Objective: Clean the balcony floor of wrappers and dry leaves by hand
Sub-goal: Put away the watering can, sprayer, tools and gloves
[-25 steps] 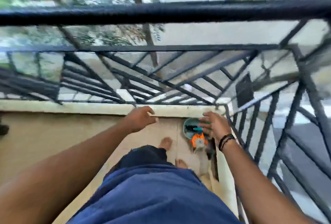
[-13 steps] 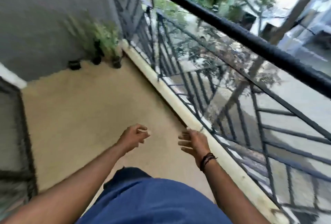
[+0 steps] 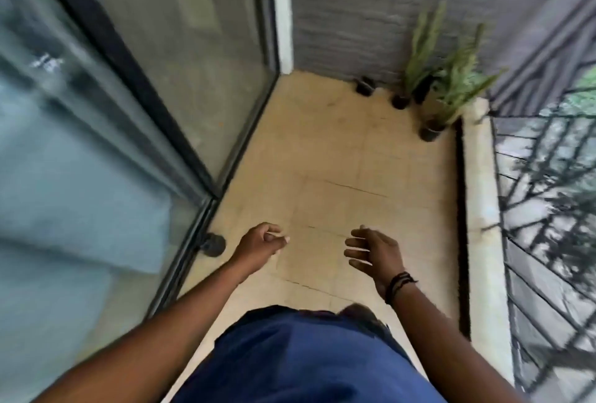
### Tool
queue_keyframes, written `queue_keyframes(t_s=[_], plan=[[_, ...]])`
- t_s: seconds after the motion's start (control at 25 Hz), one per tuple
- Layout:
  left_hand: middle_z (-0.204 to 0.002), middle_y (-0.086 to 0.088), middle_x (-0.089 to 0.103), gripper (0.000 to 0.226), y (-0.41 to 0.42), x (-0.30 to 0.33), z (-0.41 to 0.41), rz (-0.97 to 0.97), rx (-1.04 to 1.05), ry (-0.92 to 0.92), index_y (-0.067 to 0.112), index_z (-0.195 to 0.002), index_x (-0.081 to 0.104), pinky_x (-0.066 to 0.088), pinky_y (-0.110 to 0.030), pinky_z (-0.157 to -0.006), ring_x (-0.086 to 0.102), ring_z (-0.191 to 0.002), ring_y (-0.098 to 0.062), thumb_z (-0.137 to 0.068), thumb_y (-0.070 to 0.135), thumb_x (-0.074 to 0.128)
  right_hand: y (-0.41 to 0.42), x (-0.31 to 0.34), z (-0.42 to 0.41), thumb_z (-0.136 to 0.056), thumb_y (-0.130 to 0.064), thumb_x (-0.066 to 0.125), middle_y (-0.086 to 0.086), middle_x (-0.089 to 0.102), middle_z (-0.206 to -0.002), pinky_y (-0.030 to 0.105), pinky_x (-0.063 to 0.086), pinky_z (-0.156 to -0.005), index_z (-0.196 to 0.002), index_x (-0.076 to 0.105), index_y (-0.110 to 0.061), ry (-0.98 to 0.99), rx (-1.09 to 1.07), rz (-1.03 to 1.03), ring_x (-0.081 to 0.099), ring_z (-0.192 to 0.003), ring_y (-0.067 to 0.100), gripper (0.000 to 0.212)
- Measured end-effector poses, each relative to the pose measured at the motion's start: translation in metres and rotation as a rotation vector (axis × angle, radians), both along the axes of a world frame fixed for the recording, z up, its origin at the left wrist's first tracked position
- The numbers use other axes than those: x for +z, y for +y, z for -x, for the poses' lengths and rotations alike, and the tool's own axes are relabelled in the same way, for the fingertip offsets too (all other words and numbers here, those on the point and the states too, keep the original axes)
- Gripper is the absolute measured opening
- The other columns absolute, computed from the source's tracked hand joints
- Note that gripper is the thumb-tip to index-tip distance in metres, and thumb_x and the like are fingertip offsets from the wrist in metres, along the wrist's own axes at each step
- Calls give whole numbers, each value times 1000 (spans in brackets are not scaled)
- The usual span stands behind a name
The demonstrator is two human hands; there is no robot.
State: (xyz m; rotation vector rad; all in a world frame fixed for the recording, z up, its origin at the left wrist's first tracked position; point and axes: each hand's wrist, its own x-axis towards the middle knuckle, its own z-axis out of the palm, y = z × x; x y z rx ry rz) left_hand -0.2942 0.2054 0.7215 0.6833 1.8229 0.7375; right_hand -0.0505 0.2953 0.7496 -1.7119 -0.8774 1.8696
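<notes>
Above the pale tiled balcony floor (image 3: pixel 338 151), the fingers of the left hand (image 3: pixel 259 243) were curled loosely inward, thumb laid against the forefinger; whether they pinched some small scrap, the blurred view did not show. The fingers of the right hand (image 3: pixel 374 252) were spread and slightly hooked, holding nothing, a dark wristband (image 3: pixel 398 283) at the wrist. Both hands hung over bare tile in front of the blue shirt (image 3: pixel 300 360).

Further out, the floor between the sliding glass door (image 3: pixel 154 89) and the low ledge (image 3: pixel 482 196) under the railing (image 3: pixel 548 196) looked clear: no wrapper or dry leaf could be made out on it (small bits might be lost in the blur). A faint smudge lay near the far wall, and the potted plants (image 3: pixel 442 80) stood in the far right corner, where debris could hide behind the pots. A dark round doorstop (image 3: pixel 213 244) sat by the door track. Judged from this, the visible stretch seemed mostly done, with the corner left to check.

Compared with half a second earlier, the view had swung left from the railing toward the door, while the hands kept much the same poses.
</notes>
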Motion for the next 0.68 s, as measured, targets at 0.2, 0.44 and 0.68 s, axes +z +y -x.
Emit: queue_keyframes(t_s=[0.2,0.44,0.68], plan=[[-91,-6,68,29,-29,-31,47,130,431,-86,17,-112,67,48,-30,-67,63,-75,-17,-88,30,78,48,-36,118,-104,-26,54,18,74,-94,33,53,-67,-106,71,-2,-75,381,80,67,-77,29,30],[-103,-9,75,43,-48,-93,91,344,849,-213,23,-101,68,48,-35,-72,64,-83,-21,-66,42,81,88,-144,249,-99,-24,61,7,66,-74,27,48,-57,-85,69,-13,-216,766,305,59,-51,16,20],[-94,-6,73,19,-41,-299,164,475,736,-298,21,-92,70,50,-35,-71,68,-86,-24,-88,37,77,98,-360,379,-103,-35,56,18,70,-101,33,52,-68,-108,66,-9,-311,961,383,66,-78,29,29]])
